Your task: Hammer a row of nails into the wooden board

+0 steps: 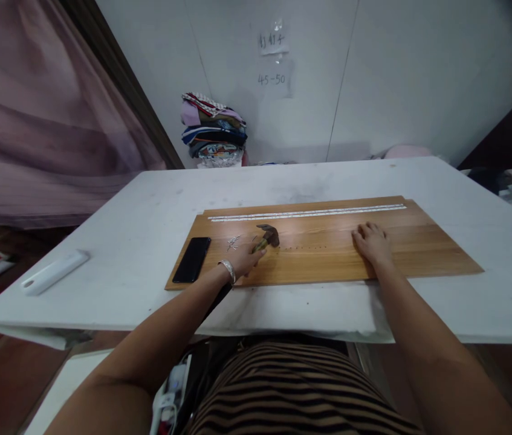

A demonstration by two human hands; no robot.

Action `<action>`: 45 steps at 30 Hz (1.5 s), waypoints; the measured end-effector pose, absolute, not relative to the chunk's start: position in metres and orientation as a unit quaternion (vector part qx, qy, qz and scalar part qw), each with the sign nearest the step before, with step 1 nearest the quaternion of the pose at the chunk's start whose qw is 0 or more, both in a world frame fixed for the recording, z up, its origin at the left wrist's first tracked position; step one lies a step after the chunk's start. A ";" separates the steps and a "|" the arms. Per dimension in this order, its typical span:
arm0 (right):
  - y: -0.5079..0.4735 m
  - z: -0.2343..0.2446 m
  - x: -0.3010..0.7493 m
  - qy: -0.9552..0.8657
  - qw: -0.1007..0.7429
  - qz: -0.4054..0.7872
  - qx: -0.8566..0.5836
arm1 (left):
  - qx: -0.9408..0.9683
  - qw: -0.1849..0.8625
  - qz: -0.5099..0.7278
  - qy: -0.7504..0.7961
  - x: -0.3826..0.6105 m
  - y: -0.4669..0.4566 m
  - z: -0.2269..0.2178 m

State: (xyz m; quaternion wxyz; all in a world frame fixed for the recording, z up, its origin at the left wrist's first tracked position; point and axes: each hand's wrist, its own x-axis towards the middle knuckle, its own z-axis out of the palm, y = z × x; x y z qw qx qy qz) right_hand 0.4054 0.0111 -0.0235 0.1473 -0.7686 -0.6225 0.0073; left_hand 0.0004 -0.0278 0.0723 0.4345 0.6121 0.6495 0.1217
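Note:
A claw hammer (271, 234) is in my left hand (243, 258), which is wrapped round its handle near the head. The hammer head is over the wooden board (328, 266), at the left end of a row of small dark nails or marks (303, 248); which of the two I cannot tell. Just beyond my left hand lies a loose bunch of nails (233, 241). My right hand (373, 243) rests palm down on the right part of the board, fingers stretched and holding nothing. Part of the hammer's handle is hidden by my fingers.
Two pale measuring strips (305, 214) run along the board's far side. A black phone (192, 260) lies on its left end. The white table (115, 241) carries a white-handled tool (55, 273) at left. Folded clothes (214, 130) are stacked by the wall.

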 end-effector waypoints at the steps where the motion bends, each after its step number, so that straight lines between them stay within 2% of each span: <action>1: 0.011 -0.023 0.405 -0.623 0.147 0.007 -0.768 | 0.614 0.433 0.122 0.649 0.000 -0.027 0.073; 9: 0.010 -0.019 0.402 -0.621 0.133 0.010 -0.772 | 0.622 0.417 0.099 0.655 0.000 -0.025 0.071; 17: 0.010 -0.022 0.403 -0.622 0.154 0.003 -0.768 | 0.617 0.428 0.124 0.649 0.000 -0.026 0.076; 23: 0.010 -0.022 0.404 -0.621 0.133 0.003 -0.772 | 0.617 0.426 0.113 0.652 0.000 -0.027 0.074; 33: 0.011 -0.025 0.404 -0.618 0.162 0.006 -0.769 | 0.619 0.426 0.107 0.651 0.001 -0.025 0.078; 45: 0.012 -0.025 0.406 -0.624 0.159 0.004 -0.765 | 0.615 0.423 0.108 0.657 0.004 -0.027 0.083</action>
